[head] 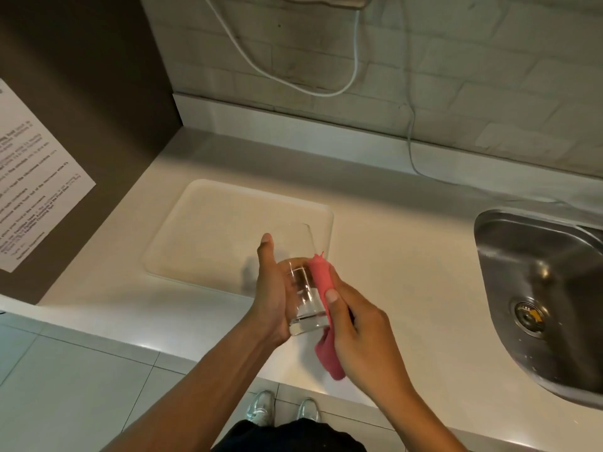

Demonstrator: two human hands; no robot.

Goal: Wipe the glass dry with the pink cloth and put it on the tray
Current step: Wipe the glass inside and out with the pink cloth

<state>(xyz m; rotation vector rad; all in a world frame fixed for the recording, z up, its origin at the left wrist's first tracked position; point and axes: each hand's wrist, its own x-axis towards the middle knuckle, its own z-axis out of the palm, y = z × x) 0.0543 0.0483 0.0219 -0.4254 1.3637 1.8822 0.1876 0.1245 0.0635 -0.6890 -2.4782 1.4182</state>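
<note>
I hold the glass (301, 290) in the air above the near edge of the counter (408, 256), tipped so its thick base points back toward me and its open rim reaches out over the near right corner of the tray (202, 223). I judge that tilt is deliberate: it turns the side wall toward the cloth, and it keeps the glass close to where it has to end up.

My left hand (272, 295) cups the glass from the left, palm against the wall, thumb stretched up and away along the side, fingers curled round underneath where I cannot see them. It is a half-open cradle, closed on the glass just enough to steady it.

My right hand (355, 331) is closed narrowly around the pink cloth (323, 282). The thumb presses a rolled strip of cloth against the right side of the glass, and the rest of the cloth hangs bunched below the palm, near the counter's front edge. Whether cloth reaches inside the glass, I cannot tell.

The tray lies flat on the counter, left of the sink (538, 288), with nothing on it. I read this as mid-wipe, with the placing not yet done.
</note>
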